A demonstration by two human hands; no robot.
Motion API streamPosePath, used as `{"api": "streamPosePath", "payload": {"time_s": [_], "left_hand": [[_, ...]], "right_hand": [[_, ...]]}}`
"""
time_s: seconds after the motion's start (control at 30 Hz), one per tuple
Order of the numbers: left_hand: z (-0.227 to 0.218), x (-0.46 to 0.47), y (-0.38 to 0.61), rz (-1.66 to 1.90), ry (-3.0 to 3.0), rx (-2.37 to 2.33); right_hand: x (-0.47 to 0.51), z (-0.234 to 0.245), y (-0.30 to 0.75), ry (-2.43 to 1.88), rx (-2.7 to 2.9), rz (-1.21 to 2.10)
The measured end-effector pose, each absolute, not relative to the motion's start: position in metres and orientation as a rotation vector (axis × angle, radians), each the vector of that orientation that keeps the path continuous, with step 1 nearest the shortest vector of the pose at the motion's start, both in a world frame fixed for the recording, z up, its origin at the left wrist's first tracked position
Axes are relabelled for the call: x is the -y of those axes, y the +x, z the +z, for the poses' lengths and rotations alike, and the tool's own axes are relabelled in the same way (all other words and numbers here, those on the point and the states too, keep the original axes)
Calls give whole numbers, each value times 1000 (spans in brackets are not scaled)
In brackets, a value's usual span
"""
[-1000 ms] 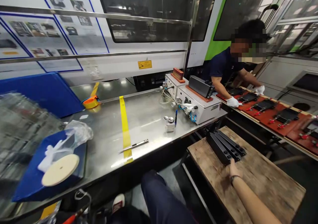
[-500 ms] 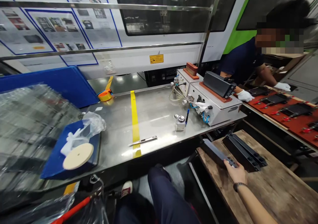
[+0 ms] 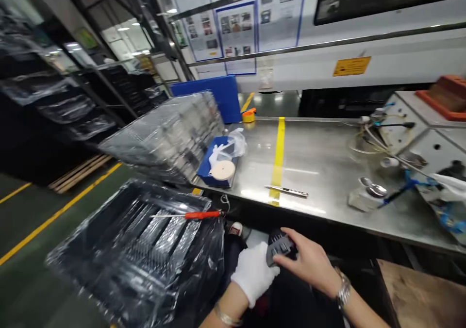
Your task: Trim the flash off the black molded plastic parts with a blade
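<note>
Above my lap, both hands hold a black moulded plastic part (image 3: 280, 249), seen end-on with slots and ribs on its near end. My left hand (image 3: 255, 272), in a white glove, is closed around its left side. On its right, my bare right hand (image 3: 315, 265) grips it between thumb and fingers. The rest of its length is hidden or lost against dark clothing. To the left, a plastic-lined black crate (image 3: 83, 270) holds several similar long dark parts (image 3: 163, 238). A red-handled screwdriver (image 3: 200, 215) is over the crate's far right side.
On the metal bench (image 3: 251, 172) are a silver pen-like tool (image 3: 289, 191), a blue bin (image 3: 204, 172) with a round cream disc (image 3: 223, 170), yellow tape (image 3: 249, 117) and a small metal-lidded container (image 3: 367, 194). Grey fixture boxes (image 3: 404, 107) stand right. A wooden table (image 3: 422, 289) is lower right.
My view has swung left. My right hand has left the wooden table with a dark part, now held before me, and my gloved left hand has come into view on it.
</note>
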State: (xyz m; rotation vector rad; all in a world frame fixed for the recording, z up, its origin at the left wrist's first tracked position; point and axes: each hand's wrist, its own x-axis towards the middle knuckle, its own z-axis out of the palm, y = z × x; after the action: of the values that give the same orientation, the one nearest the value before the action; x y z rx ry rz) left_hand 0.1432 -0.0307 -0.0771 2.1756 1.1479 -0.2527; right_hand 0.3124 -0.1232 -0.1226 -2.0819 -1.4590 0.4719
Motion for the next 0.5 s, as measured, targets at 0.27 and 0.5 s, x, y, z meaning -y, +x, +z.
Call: {"api": "streamPosePath", "payload": {"time_s": [0.27, 0.5], "left_hand": [[-42, 8, 63, 353, 1101, -949], [-14, 5, 39, 423, 1037, -869]], "right_hand": [[0, -158, 416, -2258, 1521, 223], [3, -179, 437, -2334, 1427, 288]]}}
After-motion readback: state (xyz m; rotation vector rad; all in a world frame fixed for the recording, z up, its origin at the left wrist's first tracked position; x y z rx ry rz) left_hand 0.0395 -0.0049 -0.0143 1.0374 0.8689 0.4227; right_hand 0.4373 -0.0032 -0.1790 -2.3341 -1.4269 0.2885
